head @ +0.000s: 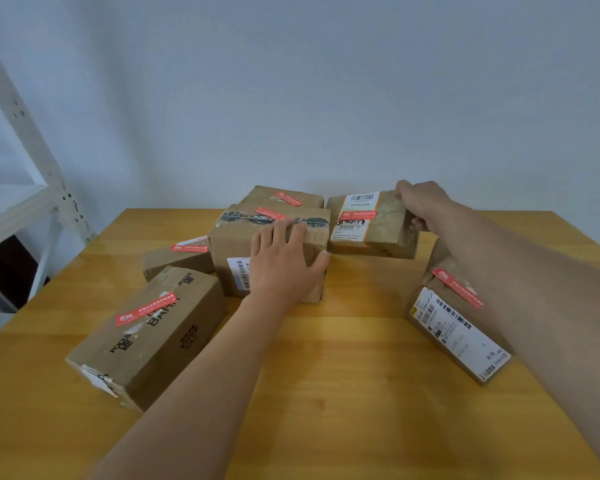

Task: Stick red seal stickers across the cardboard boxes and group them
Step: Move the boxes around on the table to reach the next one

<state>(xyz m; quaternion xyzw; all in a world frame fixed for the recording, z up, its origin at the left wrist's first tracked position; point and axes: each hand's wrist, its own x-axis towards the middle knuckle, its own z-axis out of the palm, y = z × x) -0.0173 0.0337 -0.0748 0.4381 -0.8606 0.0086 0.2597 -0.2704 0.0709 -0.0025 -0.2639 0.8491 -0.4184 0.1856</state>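
Six brown corrugated cardboard boxes on a honey-toned wooden counter [343, 393], grain visible, surface smooth; each box carries a glossy red seal sticker. Central box [236, 251]: tallest, blocky, worn dark tape along the top seam, barcode label on its near face; left hand [284, 261] lies against its near right corner, fingers spread and fairly straight over the top edge, thumb out to the right. Flat box [371, 226]: white shipping label, scuffed taped top, red sticker [357, 215] across the label; right hand [423, 206] grips its far right end, fingers curled over the edge, thumb beneath; its near edge looks raised off the counter, cannot confirm. Rear box [281, 197] sits behind the central one, touching; small box [177, 256] just left of it; printed box [146, 337] lies angled at near left, torn paper at one corner; labelled box [458, 323] at near right, partly under the right forearm. Counter's middle and near strip are bare wood; white metal shelving [25, 188] stands off the left edge.
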